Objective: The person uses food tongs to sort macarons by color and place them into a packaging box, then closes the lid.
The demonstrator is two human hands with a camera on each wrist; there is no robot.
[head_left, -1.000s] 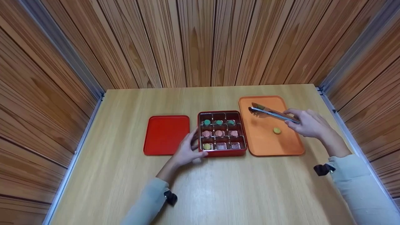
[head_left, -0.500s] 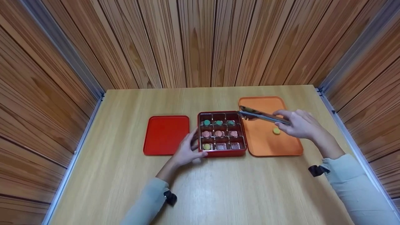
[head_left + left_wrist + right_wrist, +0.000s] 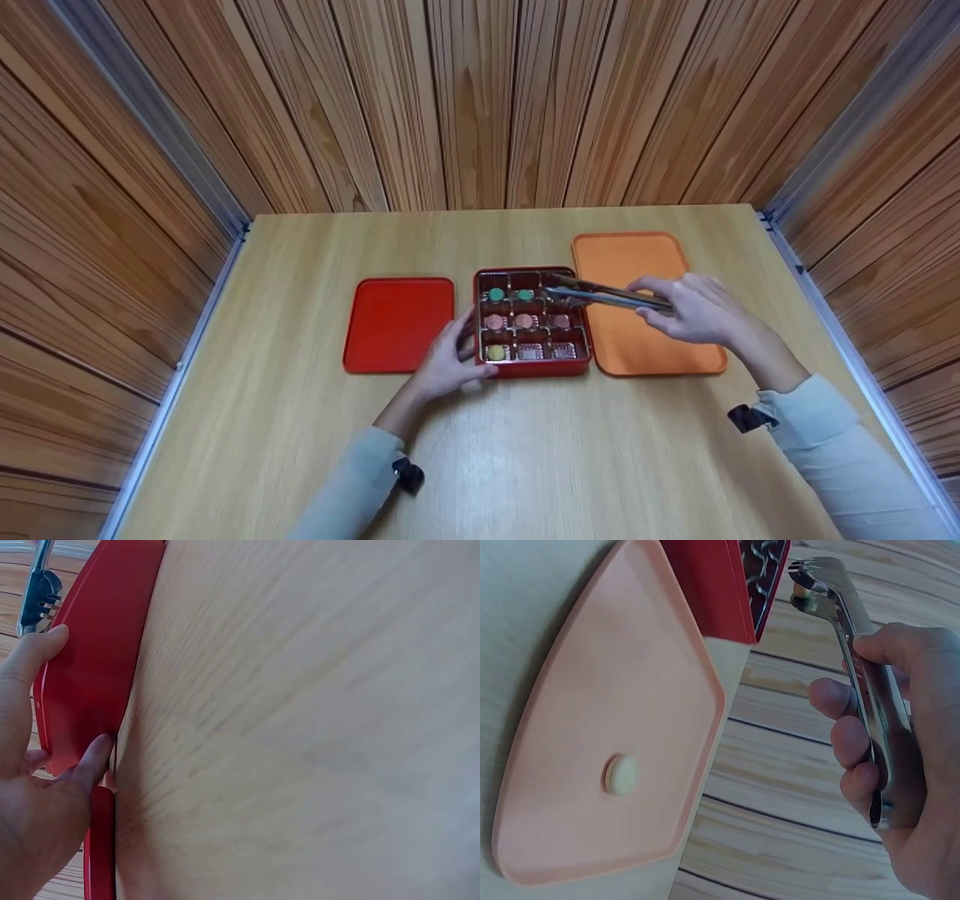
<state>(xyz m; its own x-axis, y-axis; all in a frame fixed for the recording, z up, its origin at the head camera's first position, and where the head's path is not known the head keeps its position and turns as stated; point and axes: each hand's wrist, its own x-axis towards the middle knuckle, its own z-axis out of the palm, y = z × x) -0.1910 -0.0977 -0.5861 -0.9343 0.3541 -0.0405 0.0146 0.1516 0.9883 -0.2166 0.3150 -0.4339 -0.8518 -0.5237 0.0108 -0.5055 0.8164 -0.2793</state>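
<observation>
In the head view my left hand (image 3: pixel 448 364) holds the front left corner of a red box (image 3: pixel 536 369), thumb on its front and fingers along its left side. Clear dividers split the box into compartments with green macarons at the back, pink ones in the middle and a yellow macaron (image 3: pixel 496 352) at front left. My right hand (image 3: pixel 694 307) grips metal tongs (image 3: pixel 619 295), whose tips hover over the box's right side. A pale yellow macaron (image 3: pixel 800 591) shows between the tips in the right wrist view. The tongs hide the back right compartment.
An orange tray (image 3: pixel 637 259) lies right of the box. One macaron (image 3: pixel 621 774) lies on it in the right wrist view, hidden by my right hand in the head view. Left of the box is a flat red lid or tray (image 3: pixel 397 326). Wooden walls surround the table.
My right hand and the tongs have moved left from above the orange tray to over the box. The yellow macaron on the tray has become hidden. My left hand stays put.
</observation>
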